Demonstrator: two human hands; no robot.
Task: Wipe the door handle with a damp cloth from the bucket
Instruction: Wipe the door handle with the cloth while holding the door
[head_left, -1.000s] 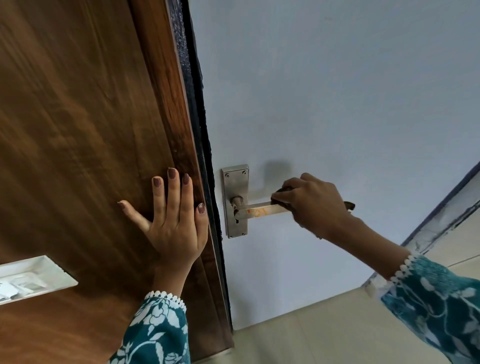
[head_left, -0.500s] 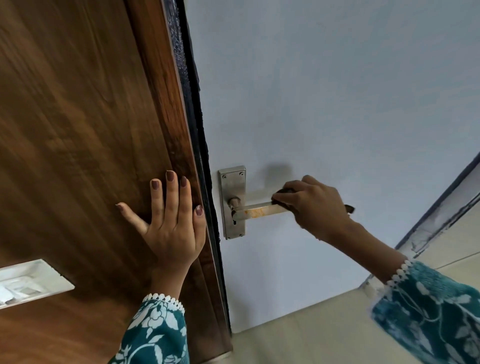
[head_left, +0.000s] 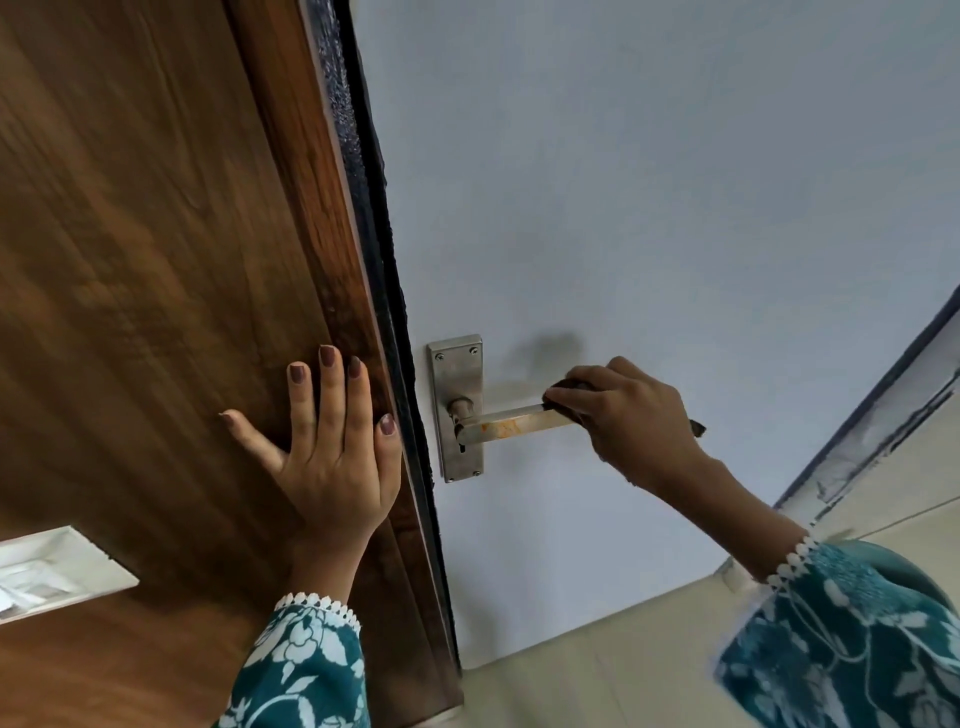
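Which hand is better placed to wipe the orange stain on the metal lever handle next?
Right. The right hand already grips the dark cloth on the silver lever handle, just beside the orange stain. The left hand lies flat on the brown wooden panel, holding no cloth.

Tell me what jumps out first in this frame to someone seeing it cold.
The right hand at centre right, closed over the end of a steel door handle with a dark cloth peeking out past the wrist. Orange rust-like stains mark the lever's bare stretch. At left, the left hand lies flat, fingers spread, on the brown wooden panel.
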